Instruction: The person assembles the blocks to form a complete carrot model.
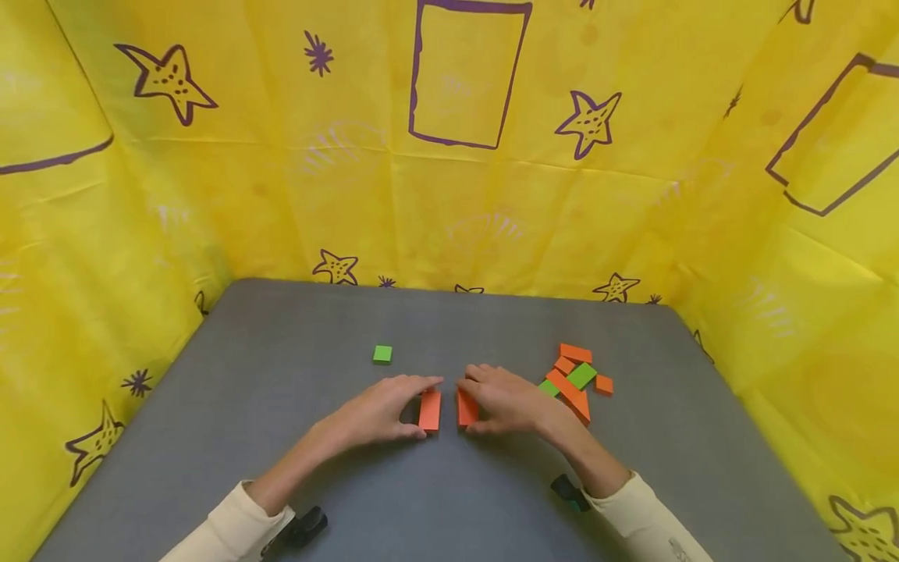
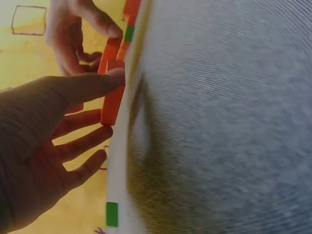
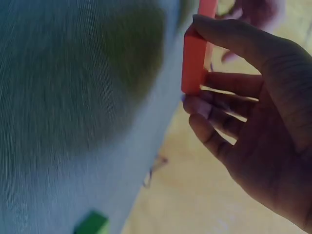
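Note:
My left hand (image 1: pixel 379 411) pinches an orange rectangular block (image 1: pixel 430 414) between thumb and fingers, at its near and far ends. Opposite it, my right hand (image 1: pixel 507 400) holds a second orange block (image 1: pixel 467 409) the same way, its fingers partly covering the block. The two blocks stand roughly parallel with a narrow gap between them. In the left wrist view the thumb presses one end of the left block (image 2: pixel 114 100), while the lower fingers spread away from it. The right wrist view shows the thumb on the upper end of the right block (image 3: pixel 194 63) and fingertips at its lower end.
A small green block (image 1: pixel 382 355) lies alone beyond my left hand. Right of my right hand is a loose pile of orange blocks (image 1: pixel 576 353) and green blocks (image 1: pixel 581 376). Yellow patterned cloth (image 1: pixel 463 218) encloses the grey table (image 1: pixel 295 328) at the back and sides.

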`<state>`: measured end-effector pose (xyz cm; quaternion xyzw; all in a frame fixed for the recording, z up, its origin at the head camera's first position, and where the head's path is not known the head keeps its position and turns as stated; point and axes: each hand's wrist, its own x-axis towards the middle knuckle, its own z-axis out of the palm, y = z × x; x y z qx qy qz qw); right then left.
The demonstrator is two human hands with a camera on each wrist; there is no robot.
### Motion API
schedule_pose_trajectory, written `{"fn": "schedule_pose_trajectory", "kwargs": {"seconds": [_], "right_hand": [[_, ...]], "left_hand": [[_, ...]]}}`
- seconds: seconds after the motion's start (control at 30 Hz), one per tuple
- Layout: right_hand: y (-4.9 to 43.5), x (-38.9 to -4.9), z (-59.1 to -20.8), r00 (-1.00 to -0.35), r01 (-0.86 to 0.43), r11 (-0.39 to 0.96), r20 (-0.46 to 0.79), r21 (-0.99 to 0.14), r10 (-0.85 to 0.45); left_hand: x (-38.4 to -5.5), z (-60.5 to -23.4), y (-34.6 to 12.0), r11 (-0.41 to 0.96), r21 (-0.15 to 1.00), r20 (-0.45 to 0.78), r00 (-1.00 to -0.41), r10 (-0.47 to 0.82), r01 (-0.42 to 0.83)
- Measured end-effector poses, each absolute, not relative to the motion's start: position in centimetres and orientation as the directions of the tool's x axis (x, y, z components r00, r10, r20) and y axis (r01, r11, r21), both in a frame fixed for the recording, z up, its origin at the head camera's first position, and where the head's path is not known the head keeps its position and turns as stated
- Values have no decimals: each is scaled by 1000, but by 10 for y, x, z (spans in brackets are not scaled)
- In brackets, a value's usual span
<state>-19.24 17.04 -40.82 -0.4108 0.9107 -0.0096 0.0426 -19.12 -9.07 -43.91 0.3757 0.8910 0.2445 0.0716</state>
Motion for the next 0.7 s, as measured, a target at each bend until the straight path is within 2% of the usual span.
{"fn": "schedule_pose_trajectory", "kwargs": {"seconds": [0.27, 0.47, 0.7], "right_hand": [[148, -196, -425, -659, -739, 667, -104, -98, -745], [143, -194, -425, -695, -693, 704, -115, -159, -710], [134, -193, -430, -715, -683, 720, -90, -126, -693]], "left_hand": [[-195, -451, -93, 554, 546, 107, -709, 697, 628], [-200, -454, -97, 534, 599, 104, -720, 686, 596], [-203, -454, -96, 538, 612, 102, -733, 673, 579]]}}
